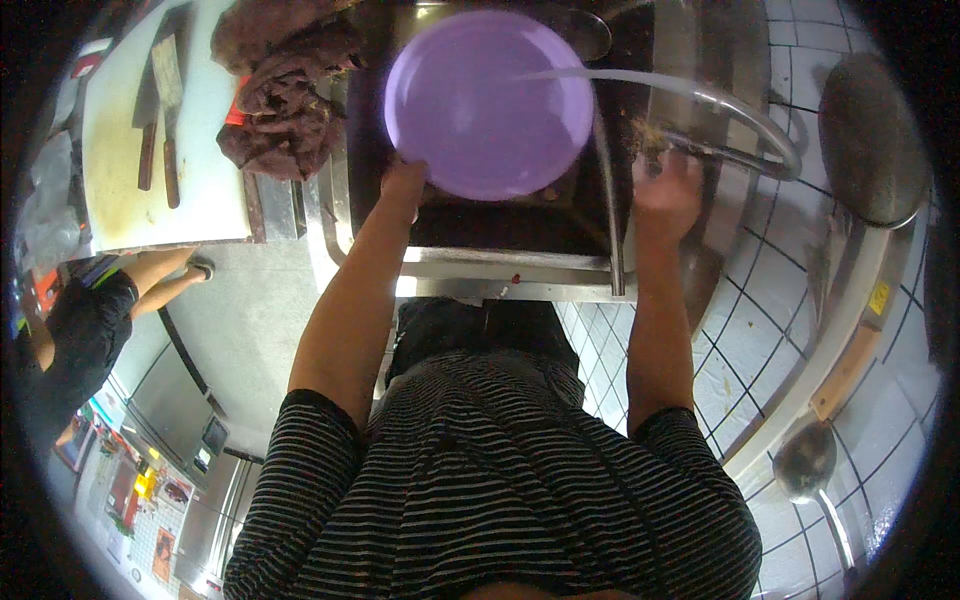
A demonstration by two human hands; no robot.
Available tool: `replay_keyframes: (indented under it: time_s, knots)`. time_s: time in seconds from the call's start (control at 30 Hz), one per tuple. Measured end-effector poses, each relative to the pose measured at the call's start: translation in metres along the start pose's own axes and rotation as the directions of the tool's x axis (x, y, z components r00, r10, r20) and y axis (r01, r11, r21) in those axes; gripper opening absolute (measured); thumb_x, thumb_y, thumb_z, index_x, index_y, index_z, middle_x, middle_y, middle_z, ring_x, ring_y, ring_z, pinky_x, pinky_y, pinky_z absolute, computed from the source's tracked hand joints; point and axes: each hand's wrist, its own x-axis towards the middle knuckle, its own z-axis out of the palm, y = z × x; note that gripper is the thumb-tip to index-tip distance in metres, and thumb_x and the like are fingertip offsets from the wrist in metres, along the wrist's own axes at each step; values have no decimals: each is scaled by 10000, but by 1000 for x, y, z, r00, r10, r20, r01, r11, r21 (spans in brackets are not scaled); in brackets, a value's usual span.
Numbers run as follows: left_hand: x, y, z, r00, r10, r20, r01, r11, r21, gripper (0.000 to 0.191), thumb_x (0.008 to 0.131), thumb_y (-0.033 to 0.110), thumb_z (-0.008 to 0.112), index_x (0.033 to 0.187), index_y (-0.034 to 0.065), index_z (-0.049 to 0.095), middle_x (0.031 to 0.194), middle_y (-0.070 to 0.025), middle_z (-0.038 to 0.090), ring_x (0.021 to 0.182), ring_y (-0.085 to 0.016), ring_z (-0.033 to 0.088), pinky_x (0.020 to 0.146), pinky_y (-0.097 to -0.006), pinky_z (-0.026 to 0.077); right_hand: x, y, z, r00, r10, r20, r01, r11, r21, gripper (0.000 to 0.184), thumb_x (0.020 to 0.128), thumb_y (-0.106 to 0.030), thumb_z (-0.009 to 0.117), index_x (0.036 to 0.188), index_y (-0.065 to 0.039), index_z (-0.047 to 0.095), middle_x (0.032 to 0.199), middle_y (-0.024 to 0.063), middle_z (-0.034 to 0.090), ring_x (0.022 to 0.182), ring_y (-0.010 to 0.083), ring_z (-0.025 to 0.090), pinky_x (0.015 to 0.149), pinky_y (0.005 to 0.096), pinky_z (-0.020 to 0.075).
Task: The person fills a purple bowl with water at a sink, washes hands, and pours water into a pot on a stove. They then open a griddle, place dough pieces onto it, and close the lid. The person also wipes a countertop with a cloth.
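Observation:
A round purple plastic basin (pixel 487 112) sits in or over a dark metal sink (pixel 450 229). My left hand (pixel 405 184) grips its near left rim, with some fingers hidden below it. My right hand (pixel 667 195) is blurred by the base of a curved metal faucet (pixel 772 135), to the right of the sink. Its fingertips reach that base, but I cannot tell whether they close on anything. The pale spout reaches over the basin; whether water runs from it is unclear.
Left of the sink lie a brown cloth (pixel 289 112) and a cutting board (pixel 217 202) bearing two cleavers (pixel 166 97). A metal bar (pixel 609 210) crosses the sink's right side. Along the tiled wall hang a ladle (pixel 806 465) and a large pan (pixel 870 142). Another person (pixel 90 322) stands at left.

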Motion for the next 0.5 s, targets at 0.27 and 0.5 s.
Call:
replay_keyframes:
  time_s: [0.27, 0.5]
  knots:
    - [-37, 43, -2, 980, -197, -5, 195, 970, -144, 483, 839, 154, 609, 1311, 58, 574, 1206, -117, 610, 1068, -275, 640, 784, -395, 606, 36, 33, -64, 995, 9, -103, -22, 991, -136, 111, 928, -183, 623, 945, -82, 667, 879, 125, 682, 821, 324, 677, 855, 398, 550]
    - [-46, 68, 13, 927, -326, -184, 94, 678, -729, 442, 853, 149, 628, 1284, 55, 597, 1168, -90, 649, 1038, -260, 636, 842, -388, 538, 76, -85, 12, 992, -40, 119, -27, 859, 511, 319, 927, -268, 632, 1165, -61, 680, 1140, 206, 684, 1057, 370, 661, 927, 419, 520]
